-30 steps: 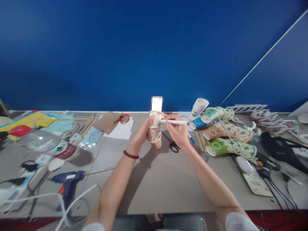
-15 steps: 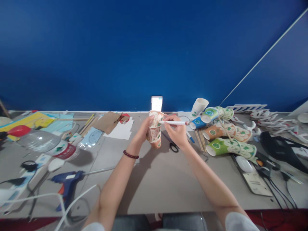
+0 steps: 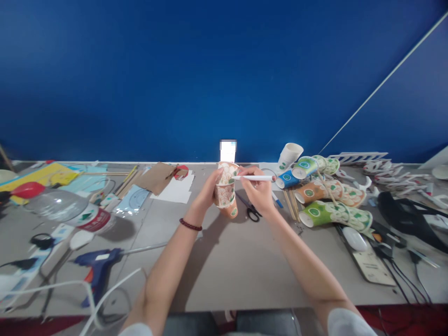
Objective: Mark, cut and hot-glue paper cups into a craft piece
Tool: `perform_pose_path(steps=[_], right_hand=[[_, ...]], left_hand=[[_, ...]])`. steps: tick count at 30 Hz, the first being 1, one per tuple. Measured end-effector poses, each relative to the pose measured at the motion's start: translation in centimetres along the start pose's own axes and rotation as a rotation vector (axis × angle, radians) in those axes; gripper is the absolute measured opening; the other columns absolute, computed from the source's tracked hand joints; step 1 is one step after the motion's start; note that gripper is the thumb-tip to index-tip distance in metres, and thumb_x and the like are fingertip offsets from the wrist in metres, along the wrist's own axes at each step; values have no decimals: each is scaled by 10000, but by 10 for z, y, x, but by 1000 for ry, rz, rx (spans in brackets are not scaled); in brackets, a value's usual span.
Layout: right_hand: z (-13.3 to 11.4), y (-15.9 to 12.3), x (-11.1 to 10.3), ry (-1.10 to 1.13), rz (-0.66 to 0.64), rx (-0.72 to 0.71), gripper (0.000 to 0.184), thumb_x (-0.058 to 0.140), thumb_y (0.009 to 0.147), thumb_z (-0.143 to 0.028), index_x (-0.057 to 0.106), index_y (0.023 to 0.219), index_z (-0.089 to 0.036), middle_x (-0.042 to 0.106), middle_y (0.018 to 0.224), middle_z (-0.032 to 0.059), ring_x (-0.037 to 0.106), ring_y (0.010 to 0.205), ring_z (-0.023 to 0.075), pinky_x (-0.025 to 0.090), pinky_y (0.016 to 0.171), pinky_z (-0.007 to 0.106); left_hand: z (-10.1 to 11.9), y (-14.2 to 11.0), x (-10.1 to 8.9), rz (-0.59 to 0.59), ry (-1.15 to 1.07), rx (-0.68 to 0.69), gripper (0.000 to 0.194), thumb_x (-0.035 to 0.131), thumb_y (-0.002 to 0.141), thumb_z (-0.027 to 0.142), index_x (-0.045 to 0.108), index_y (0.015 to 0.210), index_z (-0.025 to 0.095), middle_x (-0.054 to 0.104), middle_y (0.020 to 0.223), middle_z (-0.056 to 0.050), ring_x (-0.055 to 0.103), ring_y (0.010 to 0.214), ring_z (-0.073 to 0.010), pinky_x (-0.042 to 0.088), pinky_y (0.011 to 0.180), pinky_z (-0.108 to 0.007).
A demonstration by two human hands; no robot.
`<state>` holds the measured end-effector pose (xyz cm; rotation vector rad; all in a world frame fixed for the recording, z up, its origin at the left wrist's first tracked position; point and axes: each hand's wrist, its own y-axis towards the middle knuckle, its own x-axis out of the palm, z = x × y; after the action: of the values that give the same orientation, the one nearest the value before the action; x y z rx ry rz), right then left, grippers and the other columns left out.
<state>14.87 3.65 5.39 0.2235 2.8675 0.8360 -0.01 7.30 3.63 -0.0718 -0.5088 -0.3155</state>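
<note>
My left hand (image 3: 209, 189) is wrapped round a stack of patterned paper cups (image 3: 226, 191), white and orange with green marks, held slightly tilted above the table. In my right hand (image 3: 258, 189) is a white marker pen (image 3: 257, 178) with a red end, lying almost level. Its tip is at the side of the upper cup; whether it touches the paper I cannot tell. Black-handled scissors (image 3: 252, 213) lie on the table below my right hand. Behind the cups, a phone with a lit screen (image 3: 228, 151) leans at the blue wall.
On the right lie several cup stacks (image 3: 320, 217), wooden sticks (image 3: 290, 205), a phone with a white mouse (image 3: 355, 239) and cables. To the left are a blue glue gun (image 3: 100, 266), a plastic bottle (image 3: 70, 207), cardboard (image 3: 158, 178) and a power strip (image 3: 45, 259).
The lower end of the cup stack has swung slightly to the right and down. The marker has shifted a little to the right with my right hand.
</note>
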Motion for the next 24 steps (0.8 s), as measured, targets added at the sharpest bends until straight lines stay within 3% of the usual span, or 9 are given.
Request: perform_pose_path(steps=[15,24], right_hand=[[4,1,-2,5,29,3,38,624,828,-272,620,844,-238,697,918,53,684,1013,242,523,901,387],[7,0,0,0,12,22,17,615,834,-250,617,844,-237,694,885,41,678,887,210,528,877,370]], left_hand=[[-3,4,-8,38,71,1,414,641,794,520,740,980,163,760,943,-62,669,968,-258,468,832,-324],[-6,5,-10,69,88,-47,426,642,782,511,736,1015,167,756,970,-59,670,926,-247,463,782,-306]])
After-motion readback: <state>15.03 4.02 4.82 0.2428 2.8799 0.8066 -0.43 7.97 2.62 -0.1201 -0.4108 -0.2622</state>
